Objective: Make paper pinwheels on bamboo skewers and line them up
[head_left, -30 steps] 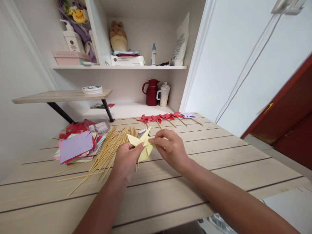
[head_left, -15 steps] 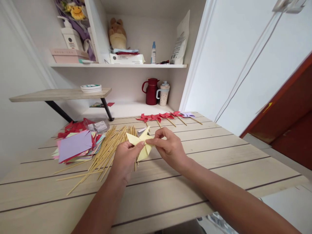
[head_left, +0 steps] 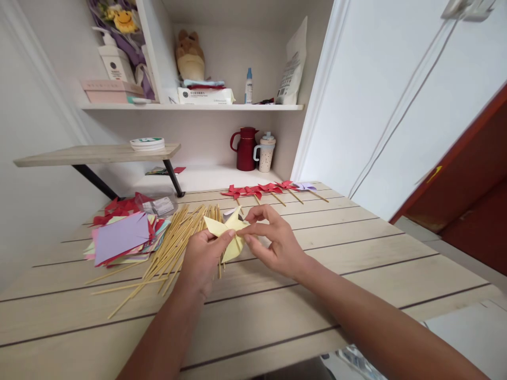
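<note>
My left hand point(head_left: 203, 257) holds a pale yellow paper pinwheel point(head_left: 225, 230) just above the wooden table point(head_left: 301, 285), thumb pressed on its left blade. My right hand point(head_left: 273, 241) pinches the pinwheel's centre from the right with thumb and forefinger. Right behind the hands lies a heap of thin wooden sticks point(head_left: 174, 244). Left of the sticks sits a pile of coloured paper squares point(head_left: 122, 238) with a lilac sheet on top.
A row of finished red pinwheels point(head_left: 257, 191) and one lilac pinwheel point(head_left: 306, 187) on sticks lies at the table's far edge. A red jug point(head_left: 246, 149) and a spotted cup point(head_left: 266, 153) stand on the shelf behind. A small side shelf point(head_left: 99, 154) juts out at left.
My right hand's fingers have shifted slightly left onto the pinwheel's centre and folded a blade inward. The left hand has kept its hold almost still.
</note>
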A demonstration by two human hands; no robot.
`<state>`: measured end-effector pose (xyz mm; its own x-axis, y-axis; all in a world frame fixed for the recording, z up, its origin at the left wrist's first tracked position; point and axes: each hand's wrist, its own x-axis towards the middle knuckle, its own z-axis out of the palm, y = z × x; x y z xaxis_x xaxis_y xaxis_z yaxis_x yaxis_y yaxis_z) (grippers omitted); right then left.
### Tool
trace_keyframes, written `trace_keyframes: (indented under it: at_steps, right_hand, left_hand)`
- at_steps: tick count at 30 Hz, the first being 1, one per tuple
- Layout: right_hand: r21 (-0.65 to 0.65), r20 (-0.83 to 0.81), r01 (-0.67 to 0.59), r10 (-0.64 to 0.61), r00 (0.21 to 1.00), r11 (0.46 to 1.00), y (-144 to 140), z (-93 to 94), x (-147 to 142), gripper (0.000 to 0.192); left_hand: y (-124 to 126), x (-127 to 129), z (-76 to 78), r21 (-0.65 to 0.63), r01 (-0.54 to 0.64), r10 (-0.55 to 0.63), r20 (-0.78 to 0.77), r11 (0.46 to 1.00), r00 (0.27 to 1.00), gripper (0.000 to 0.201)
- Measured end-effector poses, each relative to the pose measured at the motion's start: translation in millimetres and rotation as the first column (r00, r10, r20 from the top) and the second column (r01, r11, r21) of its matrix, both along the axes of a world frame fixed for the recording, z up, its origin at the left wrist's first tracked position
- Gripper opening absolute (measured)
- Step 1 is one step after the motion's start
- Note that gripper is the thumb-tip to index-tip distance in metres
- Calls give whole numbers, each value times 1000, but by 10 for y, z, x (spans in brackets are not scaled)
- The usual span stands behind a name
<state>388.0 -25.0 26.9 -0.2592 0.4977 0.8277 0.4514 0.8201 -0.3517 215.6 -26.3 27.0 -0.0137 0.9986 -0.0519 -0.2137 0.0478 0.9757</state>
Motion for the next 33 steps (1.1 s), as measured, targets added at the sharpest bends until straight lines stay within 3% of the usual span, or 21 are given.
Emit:
trace_keyframes:
  at_steps: [6,23,30,33]
  right_hand:
    - [-112,-83,-47,38,996,993,43,-18,-6,5]
    - [-253,-213,-73,19,977,965,34,47,-22,9]
    - [-238,-253,93,-154,955,967,15,64,-37,38]
    - [-331,-300,33,-139,944,943,50,35,-36,61]
  left_hand:
    - [2,-8,-16,0,-14,14,-63,1000,998,43]
    - [25,-16,-36,67,83,-76,-106,994,991,44]
    - [-2,-1,7,84,56,-44,-134,995,990,44]
    - [-19,3,33,94,41,-26,-153,995,988,43]
